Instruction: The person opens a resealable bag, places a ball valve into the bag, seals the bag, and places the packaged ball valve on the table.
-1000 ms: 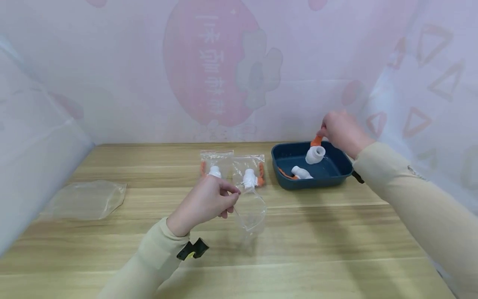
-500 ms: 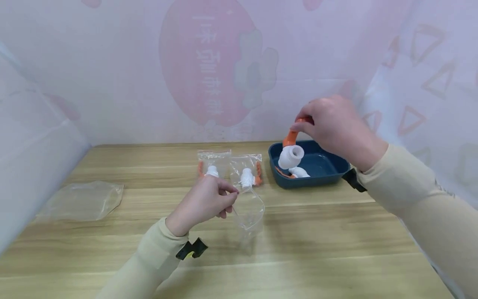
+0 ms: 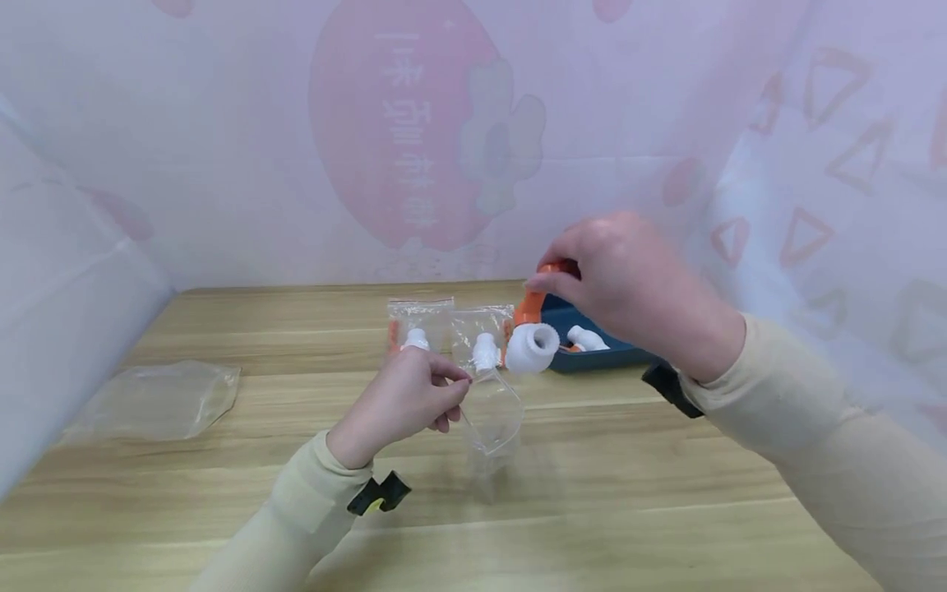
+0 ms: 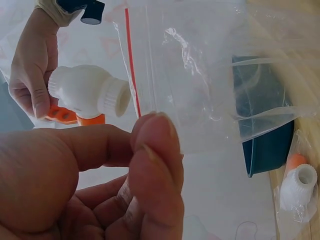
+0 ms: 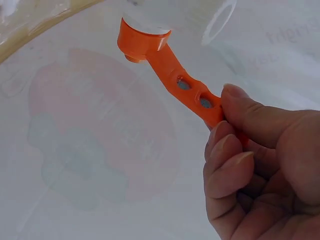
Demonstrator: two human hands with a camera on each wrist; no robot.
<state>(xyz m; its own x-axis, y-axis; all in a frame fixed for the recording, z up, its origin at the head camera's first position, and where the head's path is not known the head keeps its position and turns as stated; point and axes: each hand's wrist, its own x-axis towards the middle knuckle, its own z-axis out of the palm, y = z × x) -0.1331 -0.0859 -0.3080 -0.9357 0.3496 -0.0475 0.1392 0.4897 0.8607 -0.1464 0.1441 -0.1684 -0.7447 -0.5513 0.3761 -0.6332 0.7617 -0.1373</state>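
Note:
My left hand (image 3: 407,403) pinches the rim of a clear zip bag (image 3: 494,415) between thumb and forefinger; its mouth gapes, and a red strip runs along the edge in the left wrist view. By its orange handle (image 5: 185,85), my right hand (image 3: 636,288) holds a white plastic ball valve (image 3: 531,347) in the air, close to the bag's mouth. The valve's round threaded opening faces the bag in the left wrist view. Behind my left hand lie two bagged valves, the left one (image 3: 416,339) partly hidden by that hand, the right one (image 3: 485,352) just beyond the open bag.
A dark blue bin (image 3: 599,359) stands at the back right, partly hidden behind my right hand, with another white valve (image 3: 587,338) inside. On the left of the wooden table (image 3: 296,329) lies a larger clear plastic bag (image 3: 159,400). A printed cloth (image 3: 244,164) hangs behind.
My right hand has lifted the ball valve out of the blue bin and carried it left, toward the zip bag. My left hand keeps its pinch on the bag, nearly still.

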